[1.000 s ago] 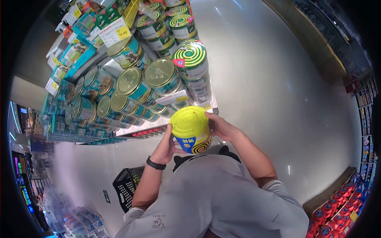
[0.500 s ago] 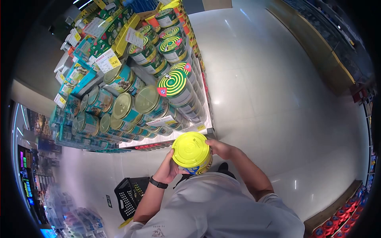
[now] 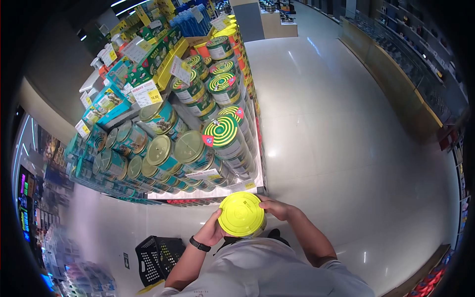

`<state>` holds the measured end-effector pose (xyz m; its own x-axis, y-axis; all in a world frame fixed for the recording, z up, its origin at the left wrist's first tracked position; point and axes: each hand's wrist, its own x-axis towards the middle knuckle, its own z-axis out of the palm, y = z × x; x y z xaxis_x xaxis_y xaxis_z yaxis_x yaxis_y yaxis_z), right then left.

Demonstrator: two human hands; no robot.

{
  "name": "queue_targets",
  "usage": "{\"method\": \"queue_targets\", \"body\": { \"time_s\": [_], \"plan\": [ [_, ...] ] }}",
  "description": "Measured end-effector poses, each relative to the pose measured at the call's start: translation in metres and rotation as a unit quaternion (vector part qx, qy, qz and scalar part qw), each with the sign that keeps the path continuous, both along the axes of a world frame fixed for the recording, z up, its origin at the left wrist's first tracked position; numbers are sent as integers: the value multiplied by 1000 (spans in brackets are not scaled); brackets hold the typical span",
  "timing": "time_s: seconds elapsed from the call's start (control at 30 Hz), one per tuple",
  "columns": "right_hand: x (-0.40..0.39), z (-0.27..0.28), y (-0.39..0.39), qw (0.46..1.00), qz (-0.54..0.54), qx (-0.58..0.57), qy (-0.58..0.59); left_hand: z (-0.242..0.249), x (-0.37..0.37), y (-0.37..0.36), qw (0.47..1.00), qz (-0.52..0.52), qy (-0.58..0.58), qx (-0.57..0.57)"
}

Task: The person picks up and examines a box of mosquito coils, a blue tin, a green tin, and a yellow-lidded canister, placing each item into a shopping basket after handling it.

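Observation:
A round tub with a bright yellow lid is held in front of my body, lid facing up toward me. My left hand grips its left side, fingers wrapped beneath. On the opposite side my right hand presses against the lid's rim. The tub's side is mostly hidden under the lid. Just beyond it stands a display of stacked tins; the nearest have green-and-yellow spiral lids. Teal tins with gold lids stand left of these.
A black shopping basket is on the floor at lower left. Price cards stick out from the display. Pale floor stretches along its right side to a glass counter. Red goods line the lower right.
My view has tilted up, so the display and tub sit lower in it. The tub has tipped so its printed side no longer shows. Both hands keep their hold.

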<state>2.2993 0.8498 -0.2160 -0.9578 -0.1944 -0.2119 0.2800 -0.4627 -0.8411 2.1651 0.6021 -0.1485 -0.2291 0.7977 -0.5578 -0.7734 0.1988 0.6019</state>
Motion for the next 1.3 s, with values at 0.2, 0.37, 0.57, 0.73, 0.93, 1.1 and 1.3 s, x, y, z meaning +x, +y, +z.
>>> {"method": "queue_targets", "body": {
  "time_s": [0.2, 0.37, 0.57, 0.73, 0.93, 1.1, 1.3],
  "plan": [
    [-10, 6, -12, 995, -84, -7, -45, -9, 1, 1, 997, 63, 40, 15],
    [-6, 14, -18, 987, -129, -14, -97, -21, -3, 9, 994, 91, 69, -1],
    [-4, 16, -14, 990, -99, 34, -90, -38, -10, 12, 996, 76, 47, -21],
    [-5, -8, -11, 992, -99, -19, -78, -38, -11, 10, 996, 57, 60, -43],
    [-12, -6, -17, 993, -93, -2, -72, -34, -17, 1, 996, 44, 65, -48],
    [-21, 14, -25, 996, -77, 13, -48, -32, -19, -11, 996, 49, 69, -34],
    [-32, 6, -37, 995, -60, 69, -50, -30, -23, -24, 994, 92, 63, -13]
  ]
}}
